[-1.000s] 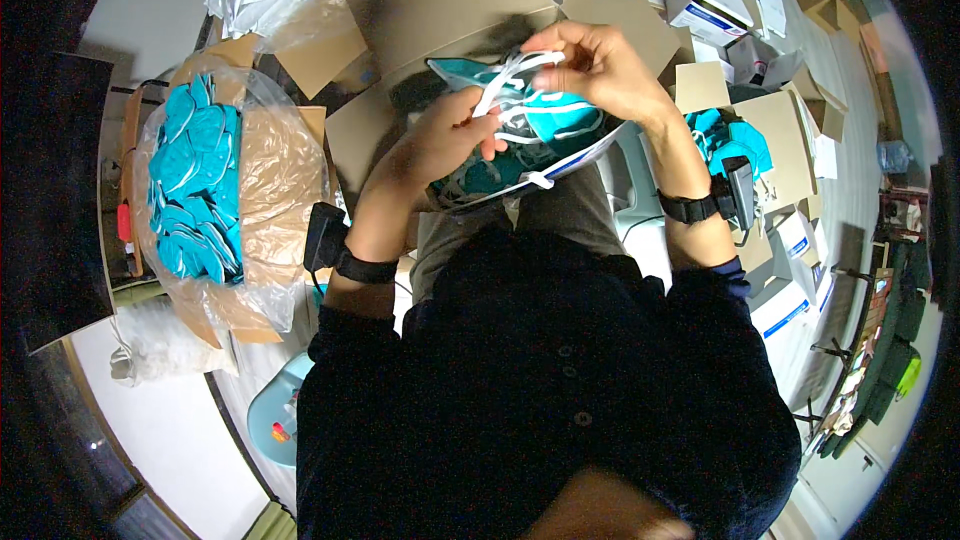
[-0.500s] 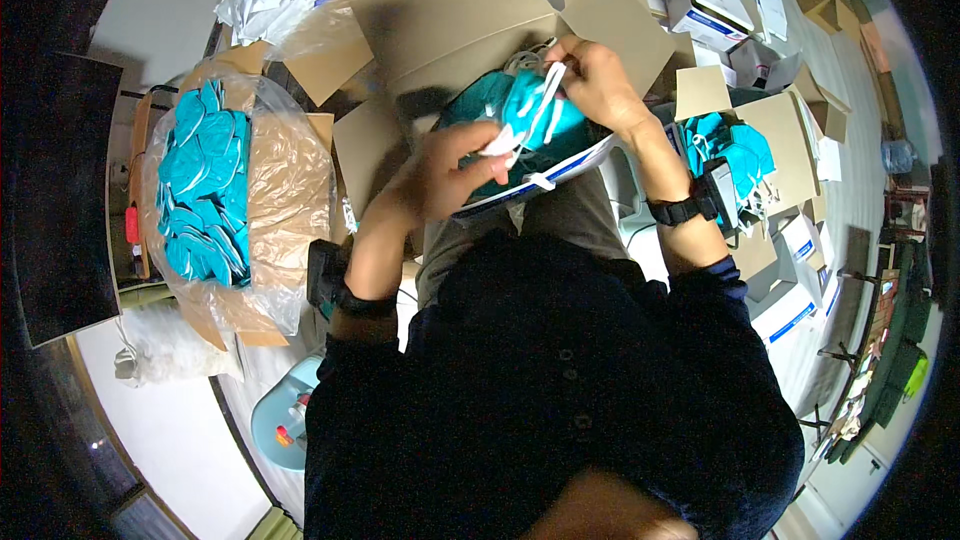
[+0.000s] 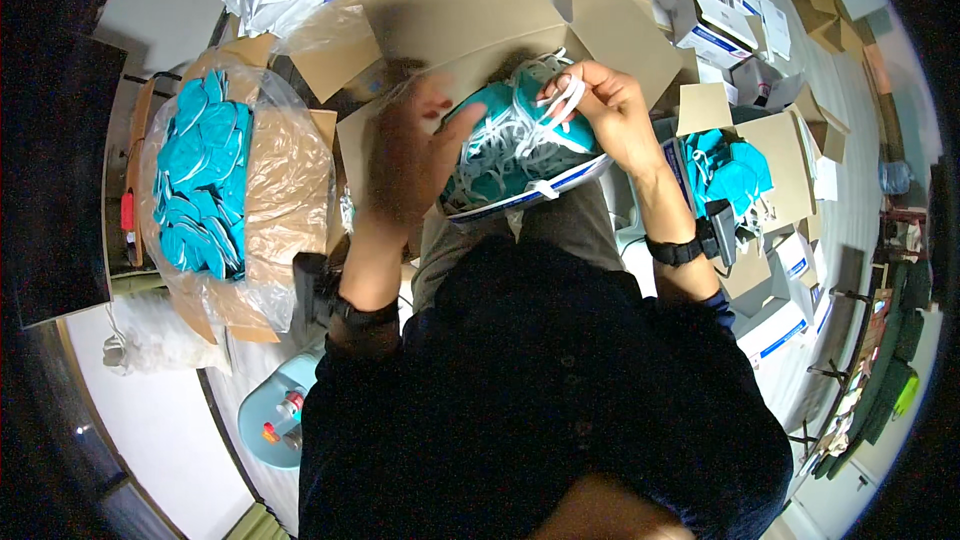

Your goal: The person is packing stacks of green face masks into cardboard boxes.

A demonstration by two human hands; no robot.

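A white-sided carton (image 3: 530, 198) sits at my lap, heaped with teal face masks (image 3: 485, 185) and tangled white straps. My right hand (image 3: 608, 112) is closed above its far right part, pinching the looped white straps of a teal face mask (image 3: 562, 130). Part of that mask lies behind my fingers and merges with the pile. At the box's left side my left hand (image 3: 415, 160) is blurred, thumb apart from the fingers, and nothing shows in it.
To the left, a plastic-lined carton (image 3: 290, 170) holds many teal masks (image 3: 205, 180). More masks (image 3: 725, 170) lie in a box at the right. Raised brown flaps (image 3: 460, 5) stand behind my hands. A blue stool (image 3: 265, 420) bears a bottle. White boxes (image 3: 715, 25) clutter the far right.
My left hand has let go of the white straps and moved left, away from the mask. My right hand has shifted slightly right and down, still pinching straps. More of the pile shows.
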